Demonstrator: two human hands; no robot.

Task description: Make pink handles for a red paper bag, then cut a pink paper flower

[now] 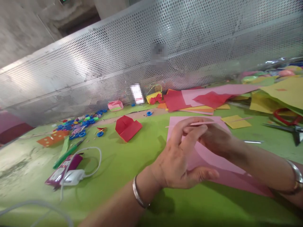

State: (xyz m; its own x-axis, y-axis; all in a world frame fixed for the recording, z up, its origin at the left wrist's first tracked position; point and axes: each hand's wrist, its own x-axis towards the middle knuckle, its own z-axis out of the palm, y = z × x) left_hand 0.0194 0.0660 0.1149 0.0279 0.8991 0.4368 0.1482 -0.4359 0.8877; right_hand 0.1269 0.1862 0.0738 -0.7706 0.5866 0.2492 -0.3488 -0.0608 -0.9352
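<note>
My left hand point(178, 160) is over a pink paper sheet point(213, 167), its fingers curled in at the fingertips and its thumb stretched out. A thin pink paper strip point(214, 122) passes between its fingers, its other end showing left of the hand. Against those fingers rests my right hand point(217, 137), whose own fingertips are mostly hidden. The pink sheet lies on the green table under both hands, one part overlapping another. A yellow paper square point(236, 121) is just beyond my right hand, with another thin pink strip across it.
Red-handled scissors point(287, 116) lie at the right, near a thin metal rod point(253, 142). A red folded paper point(127, 127), a green cutter point(67, 154), a white charger with cable point(73, 177) and blue rings point(79, 134) lie leftward. Coloured papers point(175, 101) are along the perforated metal barrier point(123, 60).
</note>
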